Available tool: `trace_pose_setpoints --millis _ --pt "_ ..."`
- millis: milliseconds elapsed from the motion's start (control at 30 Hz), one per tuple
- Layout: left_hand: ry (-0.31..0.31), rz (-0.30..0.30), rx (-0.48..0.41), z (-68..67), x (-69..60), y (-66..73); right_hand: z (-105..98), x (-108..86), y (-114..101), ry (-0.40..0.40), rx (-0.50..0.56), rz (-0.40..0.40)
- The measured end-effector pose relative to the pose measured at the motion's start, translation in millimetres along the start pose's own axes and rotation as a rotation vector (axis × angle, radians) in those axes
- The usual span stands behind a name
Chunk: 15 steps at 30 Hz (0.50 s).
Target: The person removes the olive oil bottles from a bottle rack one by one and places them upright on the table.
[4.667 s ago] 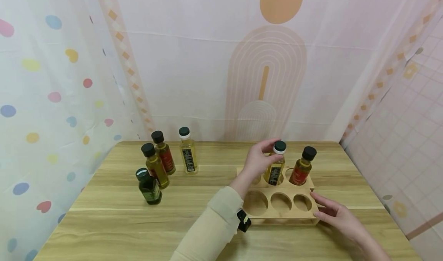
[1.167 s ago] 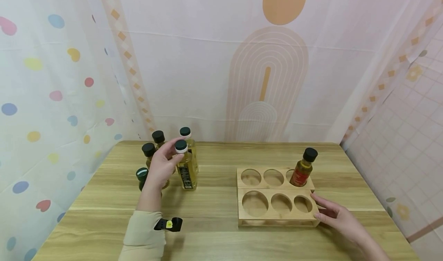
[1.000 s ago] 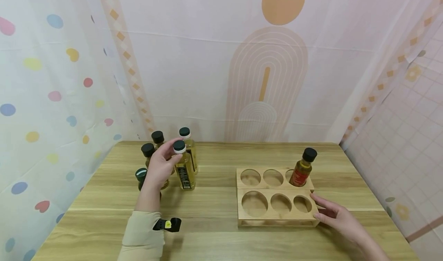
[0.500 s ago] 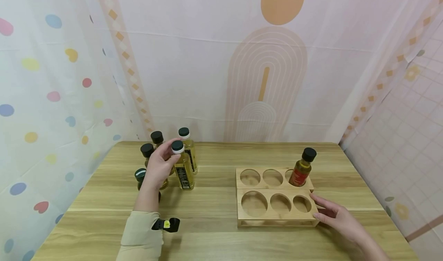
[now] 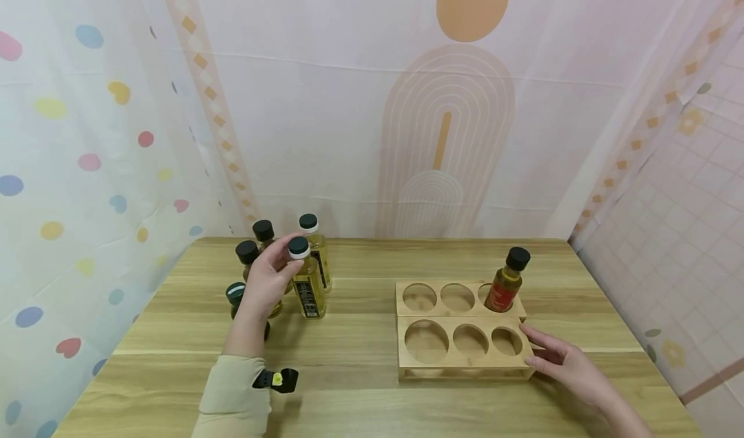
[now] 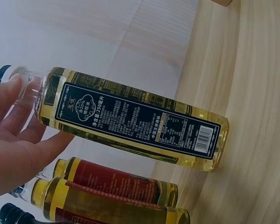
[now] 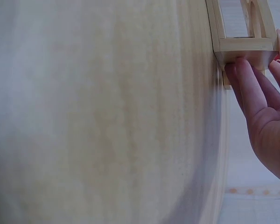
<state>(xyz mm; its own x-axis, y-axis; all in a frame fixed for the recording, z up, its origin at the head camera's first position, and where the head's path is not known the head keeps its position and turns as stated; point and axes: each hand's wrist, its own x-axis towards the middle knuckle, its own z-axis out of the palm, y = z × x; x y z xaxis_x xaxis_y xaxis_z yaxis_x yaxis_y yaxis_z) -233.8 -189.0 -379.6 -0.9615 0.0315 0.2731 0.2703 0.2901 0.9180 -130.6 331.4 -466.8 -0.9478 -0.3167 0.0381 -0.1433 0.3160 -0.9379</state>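
My left hand (image 5: 264, 283) holds a clear bottle of yellow oil (image 5: 309, 289) by its neck, just under the dark green and white cap. The bottle is upright at the left of the table, its base seemingly on the wood; the left wrist view shows its black label (image 6: 140, 119). My right hand (image 5: 572, 367) grips the right end of a two-step wooden bottle rack (image 5: 465, 362), fingers and thumb at its side and corners. One red-labelled oil bottle (image 5: 503, 292) with a black cap stands in the rack's back right hole; the other holes hold nothing.
A similar yellow oil bottle (image 5: 323, 263) stands right behind the held one. Two black-capped bottles (image 5: 247, 252) and a small dark green bottle (image 5: 235, 294) are partly hidden behind my left hand. Patterned curtains (image 5: 325, 134) hang behind the table (image 5: 360, 334).
My left hand has taken the yellow oil bottle out of the rack's back middle hole and carried it left beside the other bottles. Over the last second it hardly moves. The right hand stays put.
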Motion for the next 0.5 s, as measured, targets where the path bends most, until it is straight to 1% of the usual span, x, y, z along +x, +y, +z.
trace_pose_setpoints --millis 133,267,400,500 --pt "-0.003 -0.033 0.005 -2.0 -0.7 -0.8 0.3 0.4 0.5 0.005 0.0 0.011" --pt "-0.018 -0.076 0.009 -5.8 -4.5 3.3 0.4 0.5 0.1 0.014 -0.015 0.025" --pt "-0.05 -0.095 0.088 -11.7 -11.7 11.4 0.3 0.5 -1.0 0.023 -0.034 0.047" --pt "-0.085 -0.089 0.151 -15.9 -16.8 16.9 0.1 0.7 -1.3 0.025 -0.03 0.053"
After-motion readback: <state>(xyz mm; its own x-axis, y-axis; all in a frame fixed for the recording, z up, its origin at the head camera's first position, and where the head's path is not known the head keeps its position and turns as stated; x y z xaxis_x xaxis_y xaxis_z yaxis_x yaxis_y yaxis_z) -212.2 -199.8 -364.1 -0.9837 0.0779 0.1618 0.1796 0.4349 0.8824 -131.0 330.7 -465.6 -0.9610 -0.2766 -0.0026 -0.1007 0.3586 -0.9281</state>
